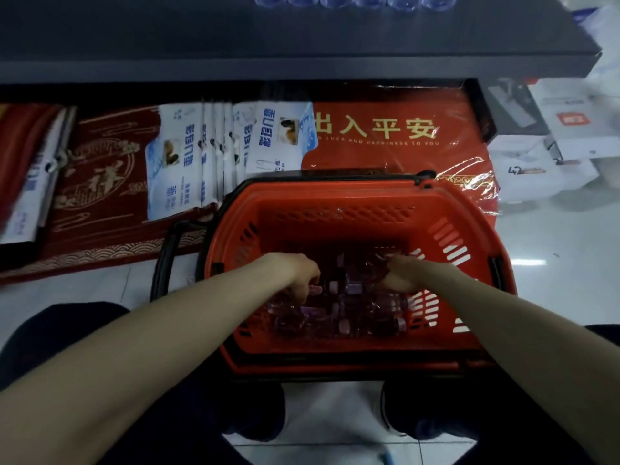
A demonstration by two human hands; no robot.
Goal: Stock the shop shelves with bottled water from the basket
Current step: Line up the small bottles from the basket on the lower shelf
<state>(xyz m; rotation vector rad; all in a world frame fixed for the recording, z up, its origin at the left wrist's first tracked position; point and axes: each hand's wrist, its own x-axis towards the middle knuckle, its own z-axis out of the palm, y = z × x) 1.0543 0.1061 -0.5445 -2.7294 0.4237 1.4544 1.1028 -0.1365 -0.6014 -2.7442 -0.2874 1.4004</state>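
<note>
left hand [298, 275]; right hand [401, 275] — in basket [335, 195]

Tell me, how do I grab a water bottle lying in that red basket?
Wrap fingers round the middle of the bottle, coming down from above: it lies on its side, and the walls of the basket block sideways reaches.

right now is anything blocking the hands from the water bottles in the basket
Nothing visible does. The left hand and the right hand are both down inside the red basket, among the water bottles; its top is open.
</note>
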